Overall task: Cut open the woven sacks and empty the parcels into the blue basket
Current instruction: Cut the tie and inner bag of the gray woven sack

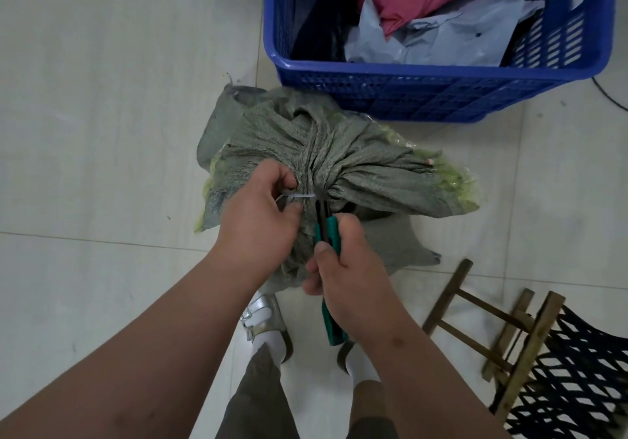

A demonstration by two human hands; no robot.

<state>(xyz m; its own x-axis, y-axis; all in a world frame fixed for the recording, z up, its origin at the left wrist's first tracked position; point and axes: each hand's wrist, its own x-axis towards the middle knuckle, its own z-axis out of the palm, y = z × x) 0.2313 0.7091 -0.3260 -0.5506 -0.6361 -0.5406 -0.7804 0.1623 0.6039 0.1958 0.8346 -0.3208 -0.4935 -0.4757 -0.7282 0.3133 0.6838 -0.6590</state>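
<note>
Head view: pale tiled floor [102,98]; left hand [258,221] pinches tie [299,196], right hand [353,268] grips cutters [328,231].

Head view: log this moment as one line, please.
stage: cutting tie | left hand: pinches white tie | right hand: grips cutters at sack neck | basket: holds parcels

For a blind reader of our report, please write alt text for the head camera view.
A person's left hand pinches the white tie on the bunched neck of a grey-green woven sack on the floor, while the right hand holds green-handled cutters with the tips at the tie. Behind the sack stands a blue basket already holding parcels; a wooden folding stool is at the right.
</note>
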